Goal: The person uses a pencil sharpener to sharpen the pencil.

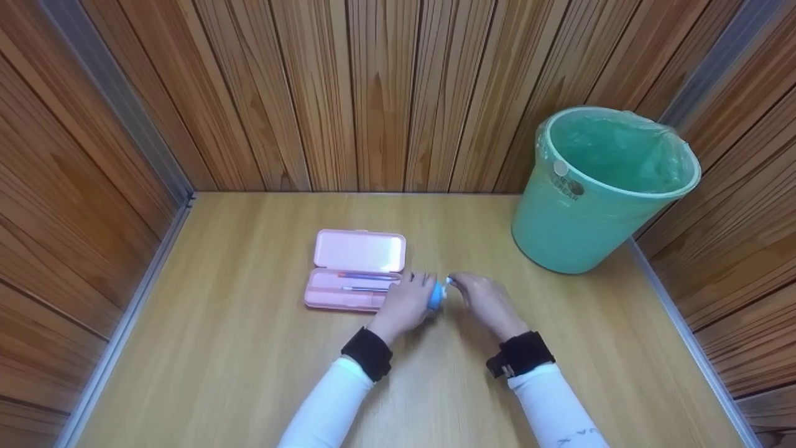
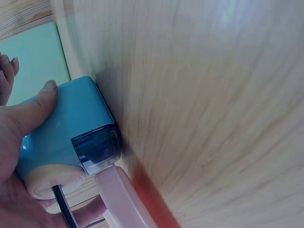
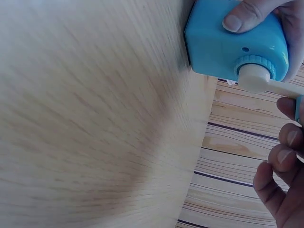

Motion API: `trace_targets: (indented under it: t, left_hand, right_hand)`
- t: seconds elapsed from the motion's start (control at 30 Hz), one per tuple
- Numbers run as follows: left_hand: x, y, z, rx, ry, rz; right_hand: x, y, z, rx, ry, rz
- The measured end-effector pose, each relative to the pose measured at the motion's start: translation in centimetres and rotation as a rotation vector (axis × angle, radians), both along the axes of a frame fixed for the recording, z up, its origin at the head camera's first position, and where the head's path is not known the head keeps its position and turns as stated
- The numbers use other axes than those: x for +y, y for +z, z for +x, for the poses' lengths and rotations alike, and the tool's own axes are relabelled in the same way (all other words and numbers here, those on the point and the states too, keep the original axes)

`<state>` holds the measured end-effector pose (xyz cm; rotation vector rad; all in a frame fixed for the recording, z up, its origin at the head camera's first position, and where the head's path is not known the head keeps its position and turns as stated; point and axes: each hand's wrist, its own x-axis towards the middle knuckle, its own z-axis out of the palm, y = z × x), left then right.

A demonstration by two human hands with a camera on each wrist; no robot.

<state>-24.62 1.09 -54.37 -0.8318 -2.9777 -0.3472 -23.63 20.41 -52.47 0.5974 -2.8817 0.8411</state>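
Note:
A blue crank pencil sharpener (image 3: 213, 47) stands on the table, its clear-blue shavings drawer (image 2: 97, 147) showing in the left wrist view. My left hand (image 1: 407, 302) grips its body from above, thumb along one side. A dark pencil (image 2: 64, 206) sticks out of the round cream-coloured front of the sharpener. On the opposite side, my right hand (image 1: 488, 302) pinches the blue-tipped end of the white crank handle (image 3: 282, 87). Left of the sharpener lies an open pink pencil case (image 1: 359, 250). Inside it is an orange-ended pen or pencil (image 1: 367, 275).
A green bin (image 1: 569, 218) with a clear plastic liner stands at the back right of the table. Wood-plank walls (image 1: 382, 93) enclose the table at the back and both sides, with grey metal strips along the side edges.

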Motion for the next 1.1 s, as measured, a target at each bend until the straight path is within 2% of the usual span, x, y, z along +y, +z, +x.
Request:
trace_targets:
  t: [0.2,0.4,0.57,0.7,0.8,0.93,1.1]
  left_hand:
    - [0.0,0.0,0.1,-0.036,0.013,0.001]
    - [0.0,0.1,0.0,-0.028,0.014,-0.005]
    - [0.1,0.0,0.1,-0.013,0.02,-0.013]
    - [0.3,-0.3,0.2,0.046,0.01,-0.038]
    - [0.4,-0.4,0.2,0.095,0.017,-0.054]
    - [0.3,-0.3,0.1,0.1,0.032,-0.043]
    - [0.2,-0.2,0.3,0.072,0.029,-0.043]
  right_hand:
    - [-0.2,-0.2,-0.9,-0.143,-0.054,-0.067]
    - [-0.6,-0.4,-2.2,-0.214,-0.105,-0.033]
    - [-0.8,-1.7,-3.0,-0.327,-0.181,-0.09]
    - [-0.6,-3.2,-3.0,-0.31,-0.162,-0.013]
    - [-0.6,-3.8,-3.1,-0.237,-0.115,0.081]
    - [-0.8,-3.5,-3.2,-0.278,-0.131,0.062]
    - [-1.1,-2.7,-3.0,-0.37,-0.135,0.095]
